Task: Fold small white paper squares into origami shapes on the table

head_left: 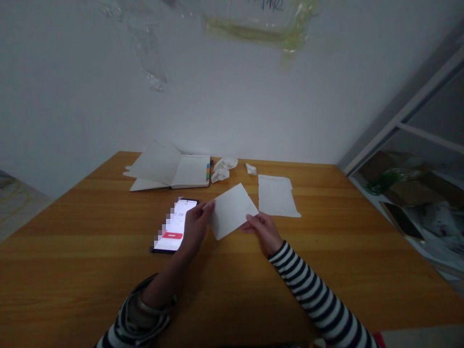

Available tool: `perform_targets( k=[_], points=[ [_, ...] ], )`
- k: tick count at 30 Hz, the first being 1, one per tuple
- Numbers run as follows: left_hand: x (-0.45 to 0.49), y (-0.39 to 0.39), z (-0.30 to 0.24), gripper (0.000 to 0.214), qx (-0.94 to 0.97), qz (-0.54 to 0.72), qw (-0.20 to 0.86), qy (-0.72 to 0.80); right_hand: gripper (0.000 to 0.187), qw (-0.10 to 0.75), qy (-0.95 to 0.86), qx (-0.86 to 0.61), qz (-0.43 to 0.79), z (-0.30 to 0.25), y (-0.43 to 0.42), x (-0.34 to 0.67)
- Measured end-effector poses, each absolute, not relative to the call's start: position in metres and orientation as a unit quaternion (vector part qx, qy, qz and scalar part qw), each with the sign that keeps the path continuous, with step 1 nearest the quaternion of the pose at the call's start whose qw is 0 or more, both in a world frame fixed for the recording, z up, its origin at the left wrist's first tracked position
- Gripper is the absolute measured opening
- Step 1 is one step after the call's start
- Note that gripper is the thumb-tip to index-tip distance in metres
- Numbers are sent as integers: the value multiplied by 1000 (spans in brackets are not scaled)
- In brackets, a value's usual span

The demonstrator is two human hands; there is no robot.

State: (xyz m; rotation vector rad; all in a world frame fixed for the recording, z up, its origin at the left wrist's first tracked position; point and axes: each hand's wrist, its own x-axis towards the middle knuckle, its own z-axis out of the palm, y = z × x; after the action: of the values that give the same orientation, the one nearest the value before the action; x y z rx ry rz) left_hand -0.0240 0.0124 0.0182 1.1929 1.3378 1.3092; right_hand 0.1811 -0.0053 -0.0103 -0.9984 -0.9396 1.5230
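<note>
A white sheet of paper [232, 210] is held tilted just above the wooden table [72, 270], between both hands. My left hand [195, 227] pinches its left edge. My right hand [263, 231] pinches its lower right edge. Both arms wear black-and-white striped sleeves. A phone [174, 226] with a lit screen lies flat right beside my left hand, partly covered by it.
Another white sheet [277, 195] lies flat to the right of the held one. An open notebook [170, 170] sits at the table's far side, with crumpled tissues [223, 169] beside it. A metal-framed shelf with clutter [416, 193] stands at the right. A white wall lies behind.
</note>
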Motion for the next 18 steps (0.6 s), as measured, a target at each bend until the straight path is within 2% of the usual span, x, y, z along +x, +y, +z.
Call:
perform_targets(
  k=[3, 8, 12, 14, 18],
  points=[
    [-23, 11, 22, 37, 511, 483, 472, 532, 39, 556, -436, -404, 581, -4, -3, 188],
    [-12, 6, 23, 44, 500, 460, 552, 484, 32, 541, -488, -402, 555, -4, 0, 195],
    [-7, 4, 20, 78, 459, 478, 595, 455, 36, 601, -435, -422, 521, -7, 0, 194],
    [-7, 4, 19, 92, 460, 474, 609, 440, 40, 596, -432, -421, 530, -6, -1, 194],
    [-11, 8, 15, 98, 463, 476, 592, 456, 64, 582, -457, -418, 527, -5, 1, 195]
  ],
)
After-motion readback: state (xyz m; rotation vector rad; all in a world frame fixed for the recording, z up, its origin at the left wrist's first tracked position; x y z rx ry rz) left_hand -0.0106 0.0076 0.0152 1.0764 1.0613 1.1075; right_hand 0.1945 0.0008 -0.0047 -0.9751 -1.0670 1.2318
